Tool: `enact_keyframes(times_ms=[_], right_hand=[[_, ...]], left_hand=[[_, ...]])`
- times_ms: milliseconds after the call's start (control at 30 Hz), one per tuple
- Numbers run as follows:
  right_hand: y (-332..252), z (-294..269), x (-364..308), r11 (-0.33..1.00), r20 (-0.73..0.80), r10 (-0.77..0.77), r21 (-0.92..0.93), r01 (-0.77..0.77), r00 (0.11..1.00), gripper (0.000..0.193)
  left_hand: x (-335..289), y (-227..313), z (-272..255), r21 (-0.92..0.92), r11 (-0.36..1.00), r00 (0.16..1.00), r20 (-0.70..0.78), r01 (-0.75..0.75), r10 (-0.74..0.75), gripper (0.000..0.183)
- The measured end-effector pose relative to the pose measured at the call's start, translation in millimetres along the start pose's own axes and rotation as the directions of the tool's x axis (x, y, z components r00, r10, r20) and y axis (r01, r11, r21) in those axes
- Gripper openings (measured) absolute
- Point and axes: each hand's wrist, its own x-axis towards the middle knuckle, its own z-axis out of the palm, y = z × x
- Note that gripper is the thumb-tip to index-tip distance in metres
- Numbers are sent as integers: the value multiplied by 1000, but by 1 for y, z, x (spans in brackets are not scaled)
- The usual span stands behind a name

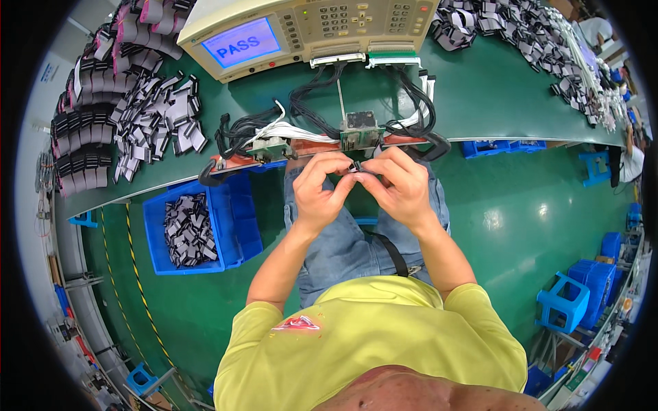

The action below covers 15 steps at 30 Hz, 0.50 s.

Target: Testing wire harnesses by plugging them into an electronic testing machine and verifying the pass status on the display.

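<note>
1. Yellow shirt cloth (370, 335) fills the lower middle of the view, with both bare forearms rising from it over blue denim knees.
2. Open green floor lies well right of the fingers; to their left and lower stands a blue plastic bin (233, 226) of grey ribbon-cable pieces, near the left elbow.
3. Just beyond the fingertips runs the curved edge of the green-topped bench (480, 96), leaving little room between bench edge and knuckles.
4. On that edge, just above the fingers, sits a small test fixture (360, 130) with black and white wires looping back to a beige tester (301, 27), hard-cased, with a glowing blue screen.
5. Heaps of flat grey ribbon cables (157, 120) lie on the bench well left of the fingers, more far right.
6. The left hand (321, 188) and right hand (397, 185) meet fingertip to fingertip, fingers curled narrow, pinching a small dark connector (356, 167) between them, just below the fixture.
</note>
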Motion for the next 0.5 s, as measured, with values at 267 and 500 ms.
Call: enact_keyframes(times_ms=[267,500], right_hand=[[-1,7,2,999,-59,-20,-48,17,998,19],[-3,12,6,997,-59,-66,-32,64,996,20]], left_hand=[[6,-3,0,97,992,996,6,-85,85,30],[7,-8,-5,118,986,993,-23,-116,120,29]])
